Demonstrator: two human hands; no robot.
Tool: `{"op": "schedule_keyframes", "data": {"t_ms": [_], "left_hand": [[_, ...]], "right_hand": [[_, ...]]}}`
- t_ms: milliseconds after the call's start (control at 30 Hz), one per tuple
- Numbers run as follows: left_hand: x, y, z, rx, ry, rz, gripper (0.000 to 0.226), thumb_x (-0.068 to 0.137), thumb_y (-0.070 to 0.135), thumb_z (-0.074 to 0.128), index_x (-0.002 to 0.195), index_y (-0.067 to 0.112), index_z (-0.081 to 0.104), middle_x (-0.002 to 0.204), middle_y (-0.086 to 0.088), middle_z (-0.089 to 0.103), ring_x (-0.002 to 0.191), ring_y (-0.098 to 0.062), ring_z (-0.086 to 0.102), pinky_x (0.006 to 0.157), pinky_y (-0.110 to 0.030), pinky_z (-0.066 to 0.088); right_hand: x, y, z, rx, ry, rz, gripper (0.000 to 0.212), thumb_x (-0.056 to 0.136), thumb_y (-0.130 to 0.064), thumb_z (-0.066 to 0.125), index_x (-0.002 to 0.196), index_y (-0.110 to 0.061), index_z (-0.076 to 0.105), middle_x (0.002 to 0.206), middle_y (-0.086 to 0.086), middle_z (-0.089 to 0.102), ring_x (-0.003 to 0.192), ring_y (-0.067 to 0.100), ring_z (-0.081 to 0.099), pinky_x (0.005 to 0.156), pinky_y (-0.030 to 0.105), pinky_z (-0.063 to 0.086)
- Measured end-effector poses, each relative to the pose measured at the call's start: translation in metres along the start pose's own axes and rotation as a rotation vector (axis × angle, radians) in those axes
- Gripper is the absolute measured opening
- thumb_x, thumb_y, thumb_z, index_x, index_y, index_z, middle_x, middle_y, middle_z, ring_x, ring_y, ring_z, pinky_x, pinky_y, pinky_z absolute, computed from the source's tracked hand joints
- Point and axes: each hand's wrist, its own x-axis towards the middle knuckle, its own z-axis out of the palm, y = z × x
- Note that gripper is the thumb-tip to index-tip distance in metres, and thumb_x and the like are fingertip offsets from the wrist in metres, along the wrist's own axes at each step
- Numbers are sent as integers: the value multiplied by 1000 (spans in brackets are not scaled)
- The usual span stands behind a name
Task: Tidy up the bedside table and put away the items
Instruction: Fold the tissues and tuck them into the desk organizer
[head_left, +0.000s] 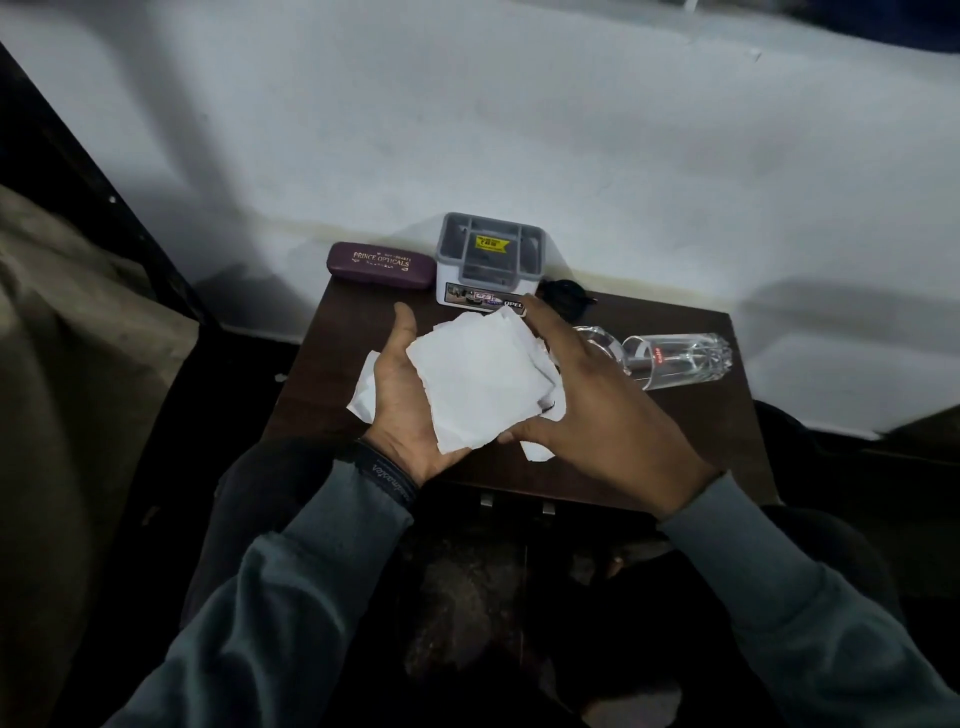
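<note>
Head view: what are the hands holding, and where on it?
A stack of torn white paper. The left hand cradles its left edge from beneath, fingers hidden; the right hand pinches its right side, thumb at the lower edge.

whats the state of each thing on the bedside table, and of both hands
case, closed, lying flat
organizer, upright, top open
glass, lying on its side
papers, stacked, held between both hands
left hand, palm up under papers, fingers hidden
right hand, thumb and fingers clasp the papers' edges
</note>
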Motion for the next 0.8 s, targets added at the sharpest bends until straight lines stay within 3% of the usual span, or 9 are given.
{"op": "schedule_keyframes", "data": {"t_ms": [100, 167, 233, 333, 433, 500, 600, 700, 800], "left_hand": [[1, -1, 0, -23, -45, -39, 88, 91, 76, 46, 154, 14, 49, 159, -13, 47, 143, -38, 49, 106, -59, 47], [-2, -2, 3, -33, -69, -52, 90, 87, 75, 49, 153, 14, 49, 160, -17, 45, 140, -41, 48, 82, -60, 59], [-1, -1, 2, -25, -86, -54, 95, 83, 75, 52, 156, 14, 46, 160, -17, 44, 140, -40, 48, 73, -53, 62], [1, -2, 0, -2, -55, -50, 94, 88, 78, 49, 155, 12, 46, 154, -14, 52, 137, -36, 55, 99, -51, 57], [2, -3, -1, 10, 4, -32, 90, 92, 78, 46, 158, 18, 43, 161, -9, 45, 146, -32, 46, 122, -49, 34], [3, -3, -1, 12, 33, -8, 86, 92, 77, 46, 154, 17, 44, 167, -7, 36, 152, -32, 38, 126, -49, 26], [6, -1, 0, 7, 33, 8, 66, 92, 76, 47, 136, 26, 45, 167, -4, 35, 151, -31, 39, 126, -49, 27], [7, -4, -1, 25, 64, 21, 88, 91, 80, 43, 155, 20, 47, 157, -8, 51, 144, -34, 50, 123, -52, 32], [7, -4, -2, 14, 40, 31, 90, 91, 82, 42, 150, 15, 50, 157, -5, 51, 144, -31, 50, 124, -50, 31]], "right_hand": [[-1, -3, -1, 44, 24, -11, 112, 73, -45, 90, 159, -39, 18, 155, -9, 50, 138, 9, 48, 107, 30, 44], [0, -5, -2, 55, -1, 7, 114, 69, -49, 91, 158, -41, 19, 152, -10, 52, 137, 10, 50, 109, 36, 46], [0, -8, -3, 111, -4, 56, 118, 61, -63, 90, 154, -45, 20, 147, -20, 52, 133, -4, 48, 109, 24, 43], [0, -12, -1, 180, 80, 203, 89, 71, -82, 66, 145, -51, 27, 114, -35, 58, 102, -31, 47, 87, 0, 38], [6, -6, 1, 308, 210, 358, 61, 92, -63, 62, 142, -34, 46, 85, -24, 72, 85, -23, 59, 74, 13, 45], [12, -5, 1, 401, 226, 414, 61, 89, -45, 76, 141, -28, 49, 81, -30, 73, 82, -21, 62, 67, 4, 42], [17, -3, 1, 450, 256, 437, 59, 85, -25, 82, 138, -24, 54, 73, -27, 73, 79, -13, 67, 74, 10, 49], [21, -2, 0, 459, 326, 451, 55, 85, -21, 81, 135, -23, 59, 78, -13, 75, 85, 3, 71, 84, 26, 55], [23, 1, 2, 434, 379, 458, 46, 85, -22, 79, 127, -27, 61, 78, -15, 72, 79, -3, 69, 74, 18, 52]]}}
